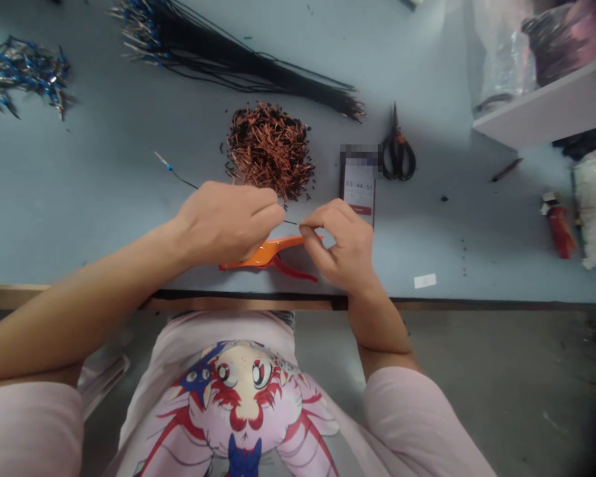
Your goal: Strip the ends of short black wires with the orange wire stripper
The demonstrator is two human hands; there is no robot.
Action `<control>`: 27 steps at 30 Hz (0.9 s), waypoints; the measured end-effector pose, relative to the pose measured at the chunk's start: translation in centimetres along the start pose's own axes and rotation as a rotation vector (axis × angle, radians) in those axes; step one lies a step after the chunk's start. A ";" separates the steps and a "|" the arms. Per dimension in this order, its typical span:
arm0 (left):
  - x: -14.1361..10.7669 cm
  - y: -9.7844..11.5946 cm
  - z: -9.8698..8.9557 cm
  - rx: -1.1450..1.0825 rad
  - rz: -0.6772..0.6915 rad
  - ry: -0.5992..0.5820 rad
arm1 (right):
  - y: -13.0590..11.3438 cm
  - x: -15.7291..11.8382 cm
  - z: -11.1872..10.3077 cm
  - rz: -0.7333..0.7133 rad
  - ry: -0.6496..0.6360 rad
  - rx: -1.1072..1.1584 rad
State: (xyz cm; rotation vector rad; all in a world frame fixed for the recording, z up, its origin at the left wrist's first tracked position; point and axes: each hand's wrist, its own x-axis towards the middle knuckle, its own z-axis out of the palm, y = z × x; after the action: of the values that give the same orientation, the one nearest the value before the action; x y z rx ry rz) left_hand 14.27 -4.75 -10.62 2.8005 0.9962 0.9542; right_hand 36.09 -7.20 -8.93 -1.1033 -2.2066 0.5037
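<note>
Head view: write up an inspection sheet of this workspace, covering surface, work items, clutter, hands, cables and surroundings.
Surface: blue-grey table, small dark bits scattered on it.
Work items: blue-tipped wire between the hands; orange tool on the table, partly hidden by the hands.
Clutter: copper-coloured pile beyond the hands; phone and scissors to its right; white slip near the front edge.
Hands: left hand closed around the wire; right hand pinching it.
Cables: black wire bundle at the back; power cords, nothing seen.
Surroundings: shelf with bags, right.
</note>
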 end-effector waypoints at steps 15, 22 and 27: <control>-1.1 -6.9 -1.8 0.104 -0.297 0.294 | 3.8 0.9 0.2 0.012 0.143 -0.170; -0.9 -5.7 -1.1 -0.049 -0.428 0.205 | 3.6 3.4 1.6 0.212 0.011 -0.454; -0.7 -5.1 -1.8 -0.050 -0.400 0.218 | 3.7 6.0 1.6 0.269 -0.089 -0.545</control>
State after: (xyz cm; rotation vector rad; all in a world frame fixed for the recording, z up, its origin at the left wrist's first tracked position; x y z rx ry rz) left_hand 9.98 -1.39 -10.65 2.3549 1.4607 1.2141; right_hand 34.36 -0.29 -10.07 -1.7020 -2.3516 0.0482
